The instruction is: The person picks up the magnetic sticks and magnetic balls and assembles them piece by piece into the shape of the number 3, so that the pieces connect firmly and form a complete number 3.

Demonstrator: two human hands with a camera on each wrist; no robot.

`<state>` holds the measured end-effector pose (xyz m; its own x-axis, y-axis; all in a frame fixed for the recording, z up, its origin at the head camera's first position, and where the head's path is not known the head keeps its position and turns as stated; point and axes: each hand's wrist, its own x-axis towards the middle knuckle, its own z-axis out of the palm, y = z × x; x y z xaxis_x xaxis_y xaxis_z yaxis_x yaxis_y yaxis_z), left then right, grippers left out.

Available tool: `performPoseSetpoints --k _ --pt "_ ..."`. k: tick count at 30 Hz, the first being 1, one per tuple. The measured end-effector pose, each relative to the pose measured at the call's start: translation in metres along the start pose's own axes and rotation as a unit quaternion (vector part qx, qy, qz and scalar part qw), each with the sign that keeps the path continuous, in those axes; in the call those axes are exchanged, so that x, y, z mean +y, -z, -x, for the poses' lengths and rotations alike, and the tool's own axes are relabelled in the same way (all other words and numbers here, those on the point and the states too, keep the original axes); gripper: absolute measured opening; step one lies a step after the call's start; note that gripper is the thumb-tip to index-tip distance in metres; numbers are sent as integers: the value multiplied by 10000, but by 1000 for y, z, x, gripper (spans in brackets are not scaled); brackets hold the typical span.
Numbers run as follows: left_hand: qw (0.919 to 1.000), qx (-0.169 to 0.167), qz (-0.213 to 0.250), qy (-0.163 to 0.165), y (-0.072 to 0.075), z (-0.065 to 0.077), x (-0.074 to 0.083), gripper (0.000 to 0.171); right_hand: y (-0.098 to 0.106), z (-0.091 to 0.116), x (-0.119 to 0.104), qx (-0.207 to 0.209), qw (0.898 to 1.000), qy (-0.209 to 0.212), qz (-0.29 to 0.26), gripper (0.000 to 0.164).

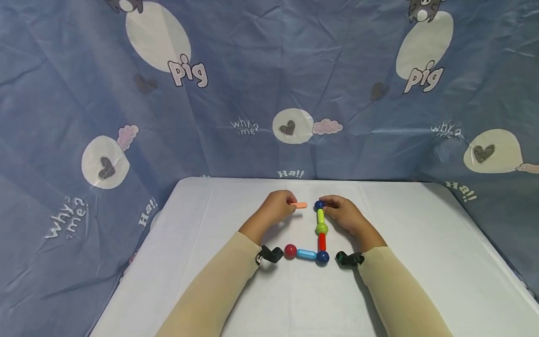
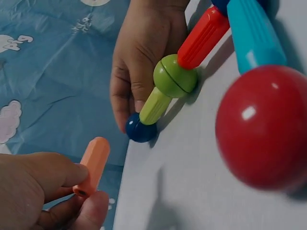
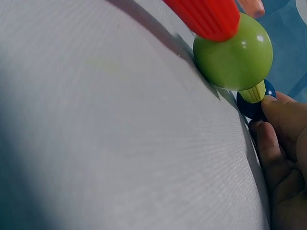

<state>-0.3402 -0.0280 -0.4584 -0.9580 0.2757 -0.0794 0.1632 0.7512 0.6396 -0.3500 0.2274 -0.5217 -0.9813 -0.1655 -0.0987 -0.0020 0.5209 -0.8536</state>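
Observation:
My left hand (image 1: 279, 206) pinches an orange rod (image 2: 96, 160) by one end, the other end pointing right toward a dark blue ball (image 1: 319, 205). That ball is the far end of a joined chain, and my right hand (image 1: 343, 213) grips it between thumb and fingers. From it a yellow-green rod (image 1: 321, 216) leads to a green ball (image 1: 322, 229), then a red rod (image 1: 322, 242) to a second dark blue ball (image 1: 322, 258) at the corner. A light blue rod (image 1: 306, 254) runs left from there to a red ball (image 1: 290, 251). A gap separates the orange rod from the far blue ball.
The chain lies on a white-covered table (image 1: 421, 281). Behind it hangs a blue printed curtain (image 1: 236, 84), close to the table's far edge. Black wrist straps with cameras (image 1: 269, 254) sit on both sleeves, near the chain's front part.

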Motion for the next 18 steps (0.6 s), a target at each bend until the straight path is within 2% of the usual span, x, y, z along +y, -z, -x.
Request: performPoseSetpoints --k 10,18 --pt "9998 23 -111 164 -11 -22 10 15 1 -1 -3 9 10000 38 37 35" --pt "9996 25 -81 254 -19 -30 10 13 0 3 -1 6 10000 -20 -63 36"
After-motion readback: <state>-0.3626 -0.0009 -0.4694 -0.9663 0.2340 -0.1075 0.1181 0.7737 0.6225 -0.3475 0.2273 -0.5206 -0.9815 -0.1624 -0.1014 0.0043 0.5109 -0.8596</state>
